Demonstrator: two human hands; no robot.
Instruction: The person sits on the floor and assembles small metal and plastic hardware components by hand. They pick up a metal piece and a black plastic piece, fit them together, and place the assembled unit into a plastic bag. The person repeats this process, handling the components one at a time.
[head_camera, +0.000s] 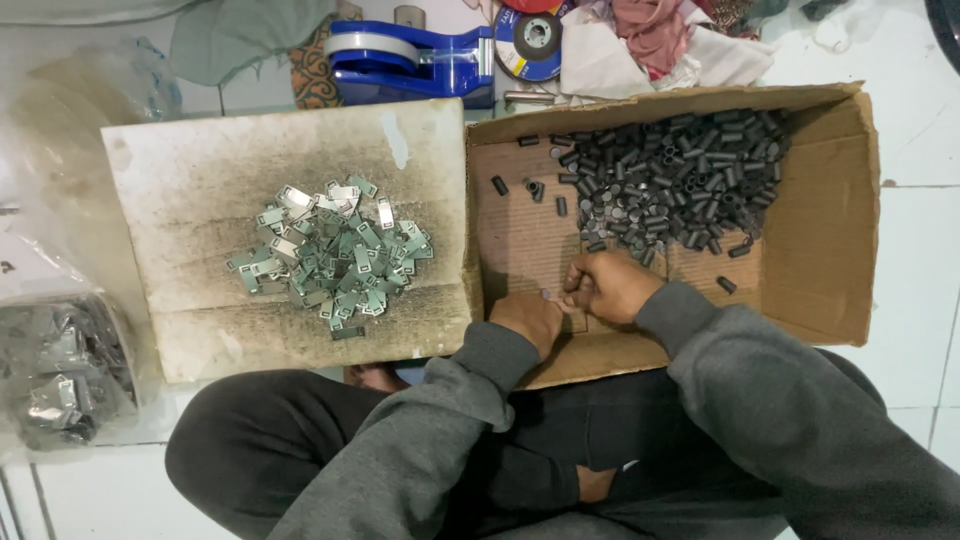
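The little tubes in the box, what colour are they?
Dark grey little tubes, seen in the head view.

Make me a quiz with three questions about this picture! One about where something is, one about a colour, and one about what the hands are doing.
1. Where is the pile of small dark tubes?
A. In the cardboard box
B. On the flat board
C. In the person's lap

2. What colour is the tape dispenser at the top?
A. Red
B. Blue
C. Yellow

3. What are the left hand and the right hand doing?
A. Resting far apart on the knees
B. Lifting the board
C. Held close together over the box floor

Answers:
1. A, the tubes lie heaped in the far part of the open box.
2. B, its body is plainly blue, with a white tape roll on it.
3. C, both hands meet near the box's near edge, fingers curled around something too small to make out. The flat silvery metal pieces lie untouched on the board.
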